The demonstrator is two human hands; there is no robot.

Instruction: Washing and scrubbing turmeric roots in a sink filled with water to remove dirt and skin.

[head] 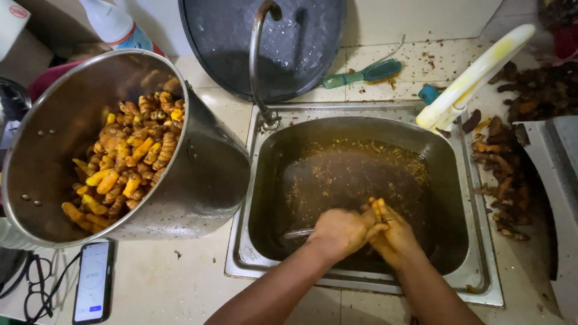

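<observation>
Left hand (338, 232) fist closed on metal utensil (298, 233) | right hand (391, 236) fingers gripping turmeric piece (378, 207) over sink (265, 241) | pot (205, 180) at nine o'clock | best scrape away from fingers, piece held low above water.

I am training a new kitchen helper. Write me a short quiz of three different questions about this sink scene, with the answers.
1. True or false: the steel pot stands in the sink.
2. What does the right hand hold? A) a peeled turmeric piece B) the brush C) the phone
3. Fill in: the left hand holds a metal ____.

Key:
1. False; the pot sits tilted on the counter, left of the sink.
2. A; a yellow turmeric piece.
3. Probably a spoon; only its handle shows.
</observation>
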